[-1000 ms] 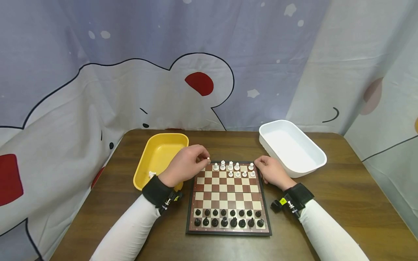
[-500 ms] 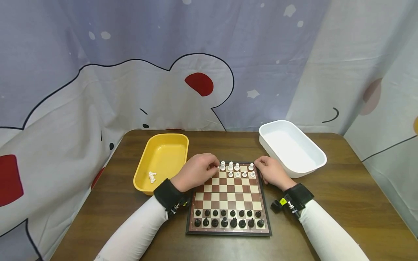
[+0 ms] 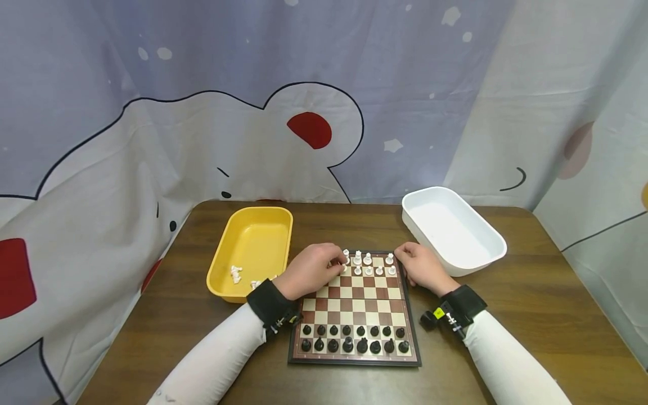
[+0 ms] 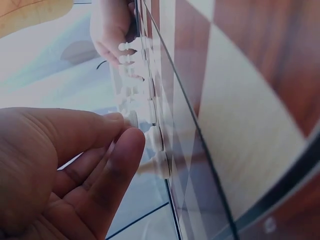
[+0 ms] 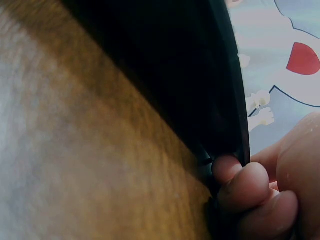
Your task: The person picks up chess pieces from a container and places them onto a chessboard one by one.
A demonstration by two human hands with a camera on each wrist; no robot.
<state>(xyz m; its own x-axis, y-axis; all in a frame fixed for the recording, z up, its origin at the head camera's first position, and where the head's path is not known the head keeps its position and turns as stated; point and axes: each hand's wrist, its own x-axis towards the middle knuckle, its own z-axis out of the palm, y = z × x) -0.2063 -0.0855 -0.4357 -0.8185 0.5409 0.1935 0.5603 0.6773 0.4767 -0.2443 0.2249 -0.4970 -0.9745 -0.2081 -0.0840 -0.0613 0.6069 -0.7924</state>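
My left hand (image 3: 315,269) pinches a white chess pawn (image 4: 131,119) between thumb and index finger, over the far left part of the chessboard (image 3: 331,304). White chess pieces (image 3: 368,258) stand upright in two rows at the board's far side, some of them hidden by this hand. Two rows of black chess pieces (image 3: 347,343) stand along the near side. At the far right corner of the board, my right hand (image 3: 422,265) grips the edge. In the right wrist view its fingertips (image 5: 246,187) curl against the board's dark side.
A yellow tray (image 3: 223,247) with several white chess pieces (image 3: 235,274) lying in it stands left of the board, partly behind my left wrist. To the right, beyond my right hand, stands a white tray (image 3: 455,225). A patterned cloth (image 3: 202,140) hangs behind the table.
My left hand has moved right from the board's far left corner, carrying the white pawn toward the standing white pieces. My right hand has stayed at the board's corner.
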